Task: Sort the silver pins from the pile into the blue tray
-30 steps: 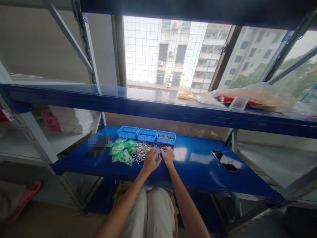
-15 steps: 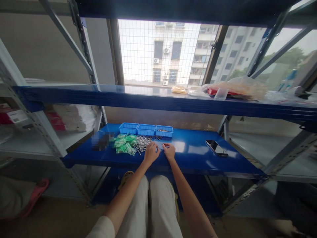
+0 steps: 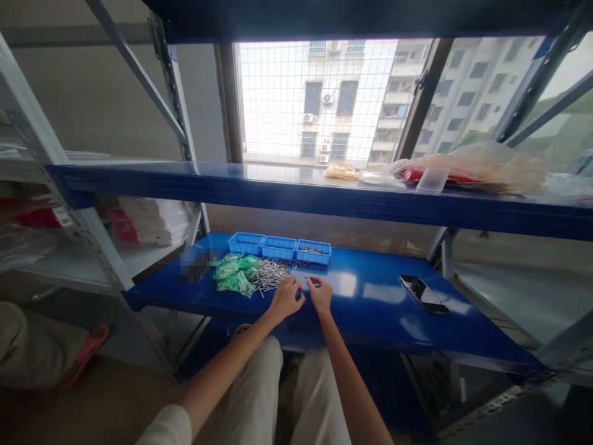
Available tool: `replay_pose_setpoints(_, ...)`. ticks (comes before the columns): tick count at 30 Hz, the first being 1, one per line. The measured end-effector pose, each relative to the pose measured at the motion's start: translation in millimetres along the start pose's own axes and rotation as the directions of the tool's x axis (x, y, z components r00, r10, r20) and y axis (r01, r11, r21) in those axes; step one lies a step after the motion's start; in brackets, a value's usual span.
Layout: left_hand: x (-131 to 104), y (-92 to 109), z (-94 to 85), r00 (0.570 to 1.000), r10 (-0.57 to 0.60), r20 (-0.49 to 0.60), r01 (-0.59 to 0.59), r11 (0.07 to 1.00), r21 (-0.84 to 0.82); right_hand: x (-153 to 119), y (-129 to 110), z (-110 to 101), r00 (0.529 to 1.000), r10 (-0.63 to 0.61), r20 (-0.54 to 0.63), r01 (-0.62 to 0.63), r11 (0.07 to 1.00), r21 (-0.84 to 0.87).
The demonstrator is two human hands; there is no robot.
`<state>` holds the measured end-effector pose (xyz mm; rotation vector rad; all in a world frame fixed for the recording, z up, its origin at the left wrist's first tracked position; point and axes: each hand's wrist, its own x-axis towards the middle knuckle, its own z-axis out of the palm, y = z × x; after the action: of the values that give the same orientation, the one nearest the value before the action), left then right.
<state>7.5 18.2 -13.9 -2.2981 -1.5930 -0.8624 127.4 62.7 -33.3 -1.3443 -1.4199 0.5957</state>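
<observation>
A pile of thin silvery metal pieces, like screws or pins (image 3: 269,275), lies on the blue shelf. At its right edge is my left hand (image 3: 287,298), thumb and fingers curled together in a pinch; whatever sits in it is too small to make out. Close beside it, my right hand (image 3: 320,295) also pinches, with a tiny dark tip showing at its fingers that I cannot name. The hands are slightly apart. Green-tinted clear plastic bags (image 3: 237,273) lie left of the pile.
Behind the pile stand three blue bins in a row: left (image 3: 246,242), middle (image 3: 278,248) and right (image 3: 314,251), the right one holding small metal pieces. A phone (image 3: 424,295) lies to the right. Plastic bags (image 3: 477,167) rest on the upper shelf (image 3: 278,193). A person's pink shoe (image 3: 90,352) shows at left.
The camera view has shifted, so the shelf and phone appear larger and lower right. My hands stay pinched close together beside the pile, the gap between them a little different.
</observation>
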Motion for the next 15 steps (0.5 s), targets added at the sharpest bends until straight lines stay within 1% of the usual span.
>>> replay_pose_setpoints(5, -2.1, 0.1, -3.1, 0.998, 0.031, 0.053, -0.03, 0.999, -0.016, -2.3, -5.0, 1.4, 1.0, 0.03, -0.008, -0.031, 0.999, -0.037)
replay_pose_setpoints(11, -2.9, 1.1, -4.4, 0.997, 0.005, 0.072, -0.002, 0.999, -0.033, -6.3, -7.8, 0.7, 0.999, 0.032, 0.016, -0.03, 0.993, -0.117)
replay_pose_setpoints(15, -2.4, 2.4, -3.9, 0.991, 0.049, 0.125, -0.038, 0.995, -0.09, -8.1, -7.8, -1.3, 0.998, 0.028, 0.058, -0.018, 0.985, -0.174)
